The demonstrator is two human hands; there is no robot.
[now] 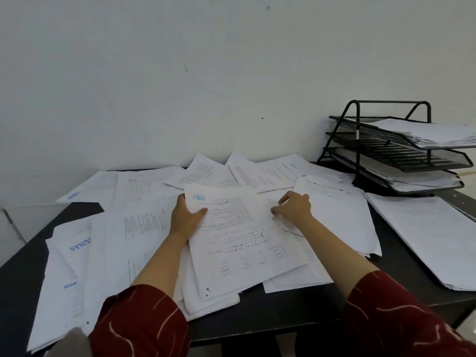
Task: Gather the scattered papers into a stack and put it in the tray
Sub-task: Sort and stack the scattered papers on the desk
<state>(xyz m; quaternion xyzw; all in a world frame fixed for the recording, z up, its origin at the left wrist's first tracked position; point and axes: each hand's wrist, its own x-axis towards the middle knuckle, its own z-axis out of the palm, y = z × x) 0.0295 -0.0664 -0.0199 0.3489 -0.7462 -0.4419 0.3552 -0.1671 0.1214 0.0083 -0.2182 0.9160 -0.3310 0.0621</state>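
Matt white papers point(239, 228), black wire-mesh metal tray point(401, 153), matt black table point(270, 315)
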